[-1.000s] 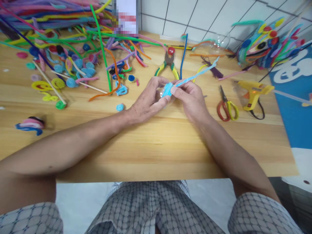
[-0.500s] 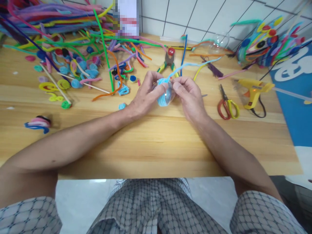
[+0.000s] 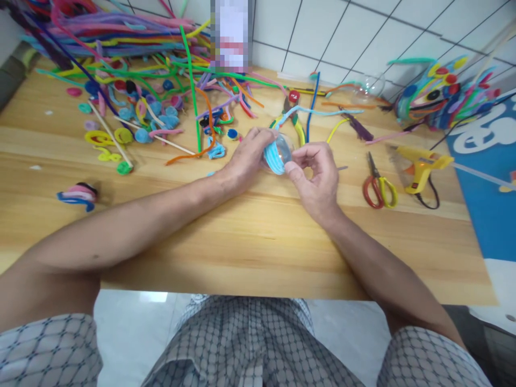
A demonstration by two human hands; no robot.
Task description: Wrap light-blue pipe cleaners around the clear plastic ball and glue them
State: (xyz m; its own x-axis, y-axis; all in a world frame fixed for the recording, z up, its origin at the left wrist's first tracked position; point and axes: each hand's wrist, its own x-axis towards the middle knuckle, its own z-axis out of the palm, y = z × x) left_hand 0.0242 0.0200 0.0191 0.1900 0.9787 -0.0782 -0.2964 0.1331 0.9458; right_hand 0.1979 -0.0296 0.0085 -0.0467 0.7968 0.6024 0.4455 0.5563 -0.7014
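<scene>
My left hand (image 3: 245, 158) is closed round a small clear plastic ball (image 3: 282, 150) with a light blue pipe cleaner (image 3: 273, 158) coiled about it. The pipe cleaner's free end (image 3: 322, 112) trails up and to the right over the table. My right hand (image 3: 316, 174) pinches the blue coil from the right, fingers curled, thumb on the ball. Both hands hover just above the wooden table (image 3: 258, 242) near its middle.
Pliers (image 3: 292, 115) lie just behind the hands. Red-and-yellow scissors (image 3: 379, 185) and a yellow glue gun (image 3: 421, 164) lie to the right. A heap of coloured pipe cleaners (image 3: 121, 48) and small coils (image 3: 133, 121) fills the back left. A pipe-cleaner figure (image 3: 439, 91) stands back right.
The ball has turned in my hands and more blue pipe cleaner lies round it. The free end has swung from pointing right to arching back over the pliers. The view shifted slightly.
</scene>
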